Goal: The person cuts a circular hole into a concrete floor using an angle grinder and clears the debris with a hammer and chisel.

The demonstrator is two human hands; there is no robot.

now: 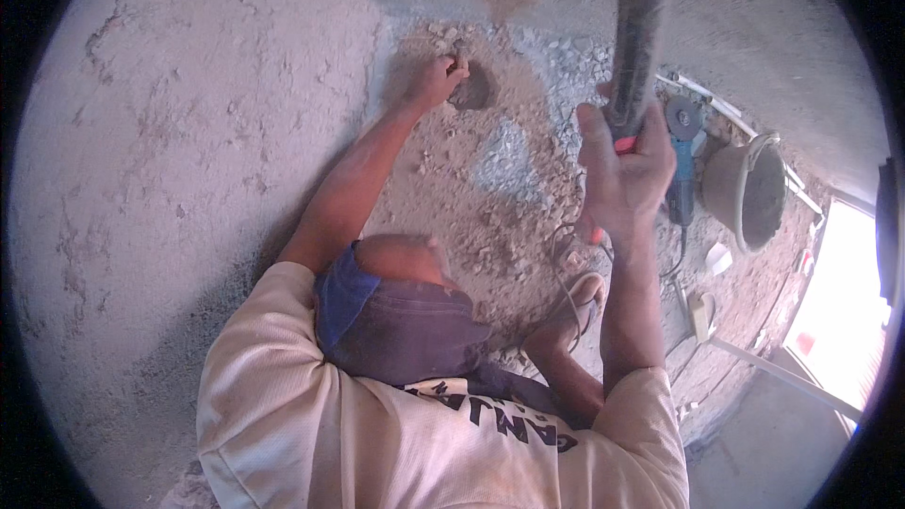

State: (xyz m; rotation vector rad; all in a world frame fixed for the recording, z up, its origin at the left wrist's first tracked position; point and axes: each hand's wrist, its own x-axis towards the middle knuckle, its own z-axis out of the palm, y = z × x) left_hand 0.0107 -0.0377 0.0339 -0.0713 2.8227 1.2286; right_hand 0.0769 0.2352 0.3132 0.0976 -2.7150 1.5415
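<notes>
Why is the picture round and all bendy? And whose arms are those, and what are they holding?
A small camera sits on a person's head and looks down, so you see what that person sees. Its lens is very wide, which bends straight edges and makes the picture round.

The two arms are that person's own. The left hand holds a chisel against the rough wall, beside a hole chipped into it. The right hand has its grip closed around the handle of a hammer, lifted up high.

Below lie crumbs of rubble and dust. Further right rest a blue grinder with its round disc, a dirty bucket and a cable.
</notes>
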